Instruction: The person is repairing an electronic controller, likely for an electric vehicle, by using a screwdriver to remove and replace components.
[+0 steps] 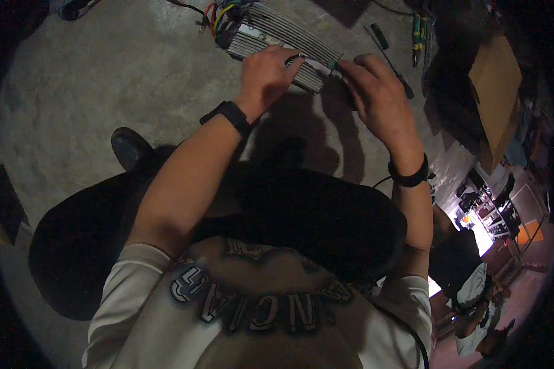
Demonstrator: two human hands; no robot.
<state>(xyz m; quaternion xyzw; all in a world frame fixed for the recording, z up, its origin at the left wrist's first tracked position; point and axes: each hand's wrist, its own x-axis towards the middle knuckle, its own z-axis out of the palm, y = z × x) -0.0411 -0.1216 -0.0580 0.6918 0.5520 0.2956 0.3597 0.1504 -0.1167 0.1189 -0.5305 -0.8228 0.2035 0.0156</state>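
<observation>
A grey finned metal case [289, 31] lies on the floor at the far middle, with red, yellow and dark wires [220, 18] at its left end. Over its near edge, my left hand [266, 75] is closed in a pinch at one end of a thin pale strip [317, 64]. At the strip's other end, the fingers of my right hand [378, 89] close on a small green piece [333, 64], which looks like a connector. The fingers partly cover both small things, so their exact kind is unclear.
Right of the case lie a thin dark screwdriver-like tool [391, 64], a short dark green piece [380, 37] and green-handled pliers [419, 34]. A cardboard piece [495, 92] stands farther right. Another person [474, 301] is at the lower right.
</observation>
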